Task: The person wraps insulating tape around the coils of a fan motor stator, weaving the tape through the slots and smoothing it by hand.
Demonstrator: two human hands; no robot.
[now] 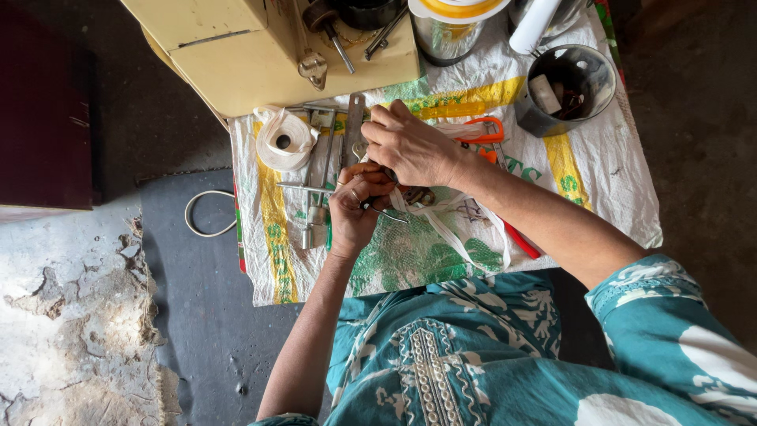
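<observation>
Now left hand (pixel 356 207) grips small metal part (pixel 416 196); right hand (pixel 410 146) closed on white strip (pixel 453 229) above.

Tape roll (pixel 285 140), metal tools (pixel 323 170) crowd left; tin (pixel 569 87) blocks right rear; near sack (pixel 410 264) edge open.

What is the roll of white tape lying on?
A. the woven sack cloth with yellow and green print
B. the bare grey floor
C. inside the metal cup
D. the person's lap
A: the roll of white tape lies on the woven sack cloth, left of the left hand and right hand, which meet over a small metal part wound with white strip.
</observation>
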